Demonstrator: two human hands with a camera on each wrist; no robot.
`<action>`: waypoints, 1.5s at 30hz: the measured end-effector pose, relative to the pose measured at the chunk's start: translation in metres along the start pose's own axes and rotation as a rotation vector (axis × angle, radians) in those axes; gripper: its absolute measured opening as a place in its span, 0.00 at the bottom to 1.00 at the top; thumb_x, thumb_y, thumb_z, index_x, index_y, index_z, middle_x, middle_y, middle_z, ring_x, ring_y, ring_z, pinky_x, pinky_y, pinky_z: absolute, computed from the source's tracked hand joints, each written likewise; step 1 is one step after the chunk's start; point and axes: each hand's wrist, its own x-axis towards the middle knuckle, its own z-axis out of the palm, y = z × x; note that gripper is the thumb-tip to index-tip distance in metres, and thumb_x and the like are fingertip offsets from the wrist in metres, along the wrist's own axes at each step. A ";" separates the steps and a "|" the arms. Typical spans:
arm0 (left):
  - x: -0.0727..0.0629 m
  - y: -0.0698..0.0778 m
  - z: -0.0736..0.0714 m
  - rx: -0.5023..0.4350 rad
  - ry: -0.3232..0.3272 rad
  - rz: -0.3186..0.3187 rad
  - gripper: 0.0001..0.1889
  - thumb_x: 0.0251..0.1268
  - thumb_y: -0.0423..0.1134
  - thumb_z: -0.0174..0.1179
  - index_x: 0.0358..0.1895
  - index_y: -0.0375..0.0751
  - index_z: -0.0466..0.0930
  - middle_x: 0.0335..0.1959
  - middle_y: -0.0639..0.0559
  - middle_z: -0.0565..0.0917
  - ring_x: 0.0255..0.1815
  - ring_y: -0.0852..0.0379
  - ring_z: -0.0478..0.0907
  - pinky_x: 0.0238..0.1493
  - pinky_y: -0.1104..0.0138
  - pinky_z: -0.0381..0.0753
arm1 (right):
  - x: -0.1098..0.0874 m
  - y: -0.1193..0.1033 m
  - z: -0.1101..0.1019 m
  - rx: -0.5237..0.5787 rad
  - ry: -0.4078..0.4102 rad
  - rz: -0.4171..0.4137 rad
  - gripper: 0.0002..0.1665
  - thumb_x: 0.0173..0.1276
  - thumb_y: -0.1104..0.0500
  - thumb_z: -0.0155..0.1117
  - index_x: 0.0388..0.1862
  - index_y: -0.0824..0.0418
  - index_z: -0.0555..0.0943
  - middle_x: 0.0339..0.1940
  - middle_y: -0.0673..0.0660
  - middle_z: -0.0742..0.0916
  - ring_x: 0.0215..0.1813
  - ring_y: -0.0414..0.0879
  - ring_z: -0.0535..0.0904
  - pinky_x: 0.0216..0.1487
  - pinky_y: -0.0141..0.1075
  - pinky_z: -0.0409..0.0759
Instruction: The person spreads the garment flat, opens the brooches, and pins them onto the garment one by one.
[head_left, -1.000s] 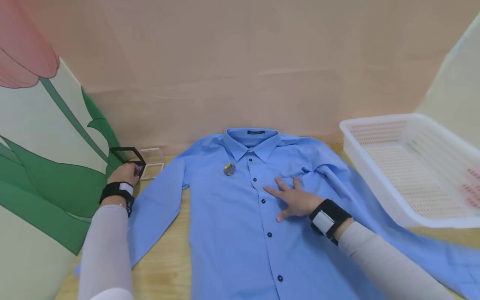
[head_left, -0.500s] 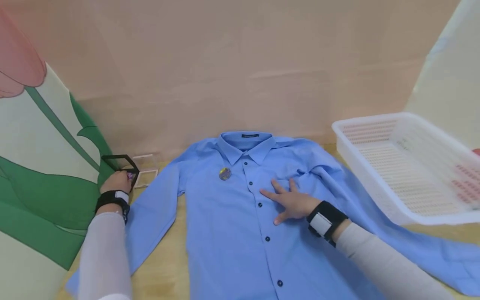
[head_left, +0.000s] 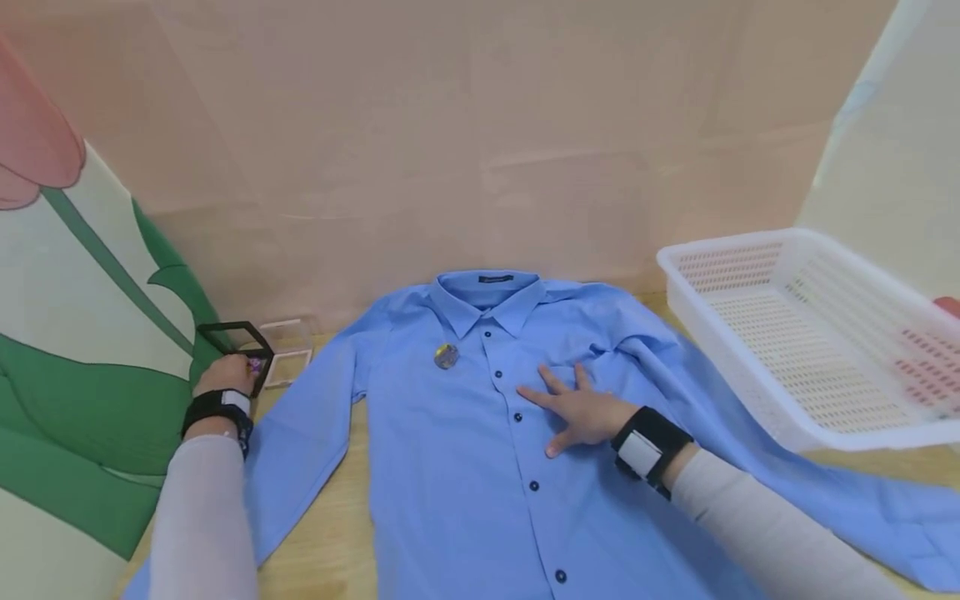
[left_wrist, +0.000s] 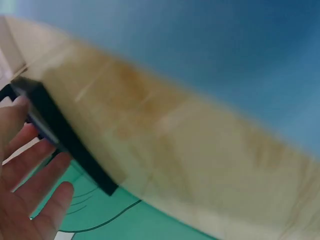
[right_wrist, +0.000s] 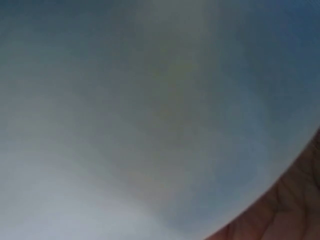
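Note:
A light blue button-up shirt (head_left: 442, 467) lies front up on the wooden table, with a small round yellow-and-grey badge (head_left: 446, 356) on its chest. At the far left, my left hand (head_left: 227, 375) reaches to a black box (head_left: 238, 329) with its lid raised. Beside those fingertips shows a small purple thing (head_left: 257, 364); whether they pinch it is hidden. In the left wrist view, the thumb and fingers lie against the dark box (left_wrist: 70, 137), the lower fingers fairly straight. My right hand (head_left: 585, 412) rests with spread fingers on the shirt front, right of the buttons.
A clear case (head_left: 288, 367) with its lid up stands right of the black box. At the right is a white perforated basket (head_left: 810, 333), beside the shirt's sleeve. A beige backdrop (head_left: 480, 150) rises behind; a tulip-printed panel (head_left: 82, 400) borders the left.
The head view has shifted slightly, so everything sits a little lower and further left. My left hand stays at the black box, and the right hand still rests on the shirt.

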 end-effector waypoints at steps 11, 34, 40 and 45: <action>-0.009 -0.001 -0.009 0.051 -0.018 0.020 0.26 0.68 0.41 0.57 0.49 0.12 0.73 0.45 0.17 0.75 0.47 0.25 0.76 0.51 0.41 0.77 | 0.000 0.001 0.003 0.006 -0.017 -0.007 0.59 0.52 0.41 0.76 0.80 0.37 0.54 0.84 0.60 0.44 0.77 0.78 0.27 0.61 0.83 0.47; -0.034 0.003 0.009 0.010 0.055 0.037 0.25 0.59 0.47 0.63 0.36 0.18 0.79 0.36 0.27 0.75 0.36 0.35 0.76 0.39 0.48 0.78 | 0.001 0.002 -0.002 0.012 -0.048 0.028 0.59 0.54 0.41 0.74 0.81 0.38 0.53 0.84 0.60 0.43 0.77 0.77 0.23 0.61 0.84 0.41; -0.040 0.013 0.008 -0.041 0.100 0.066 0.28 0.61 0.52 0.62 0.45 0.23 0.80 0.39 0.30 0.76 0.39 0.35 0.75 0.33 0.50 0.77 | 0.003 0.002 -0.005 0.016 -0.047 0.027 0.59 0.54 0.42 0.75 0.81 0.39 0.53 0.84 0.60 0.42 0.76 0.77 0.23 0.61 0.84 0.40; -0.047 0.026 0.000 -0.056 0.188 0.083 0.29 0.61 0.51 0.63 0.52 0.25 0.79 0.41 0.31 0.75 0.42 0.35 0.73 0.30 0.50 0.76 | 0.008 0.001 -0.006 0.009 -0.046 0.023 0.59 0.55 0.40 0.74 0.81 0.38 0.51 0.84 0.59 0.41 0.76 0.77 0.23 0.61 0.84 0.41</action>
